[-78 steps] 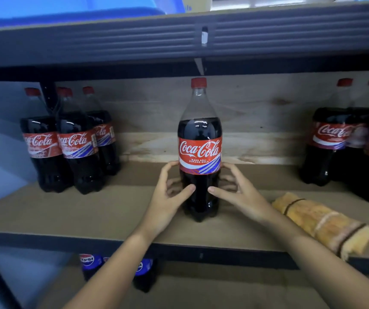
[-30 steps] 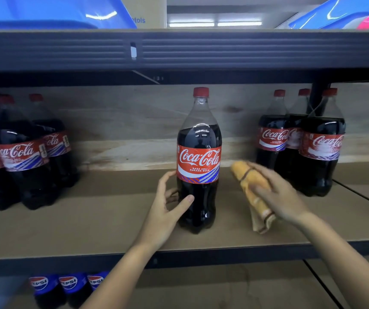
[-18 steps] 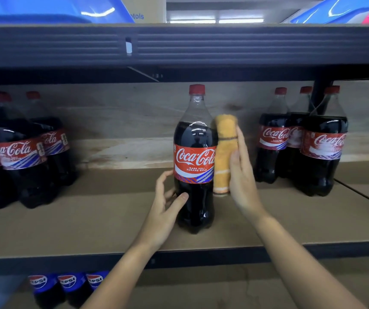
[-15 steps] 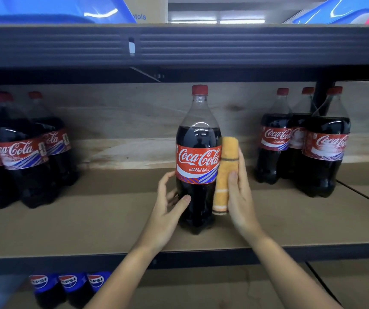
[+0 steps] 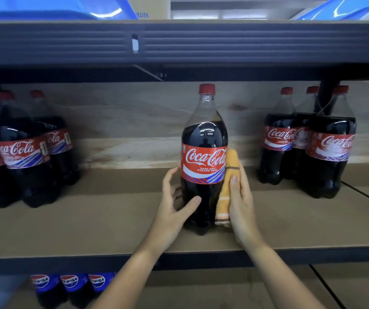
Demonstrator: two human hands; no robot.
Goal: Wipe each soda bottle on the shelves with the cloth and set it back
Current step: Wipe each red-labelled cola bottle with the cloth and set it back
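**Bottle braced from the left, cloth pressed flat on the right**

Standing upright at the middle of the shelf (image 5: 103, 221), well apart from either cluster: one soda bottle (image 5: 204, 159), presumably pulled out for room to work all round. Wrapped low about its dark base, the left hand (image 5: 174, 210), thumb across the front and fingers curled behind — a steadying hold, probably to stop any spin or slide under rubbing. Flattened against the bottle's right flank, a folded cloth (image 5: 227, 186), pinned there by the right hand (image 5: 241, 204), fingers straight along its length, thumb on the cloth's front edge. Pressing rather than clutching, by the look of it; suited to long strokes up and down.

Smooth, glossy plastic, rounded shoulders tapering to a ribbed red cap (image 5: 207, 88); slick red label band around the waist. Soft orange terry with pale and dark stripes, thick from folding. Matte brown board underfoot, raw plywood behind. More cola bottles left (image 5: 26, 152) and right (image 5: 329, 150), blue-labelled ones (image 5: 70, 284) on the shelf below, likely awaiting the same treatment.
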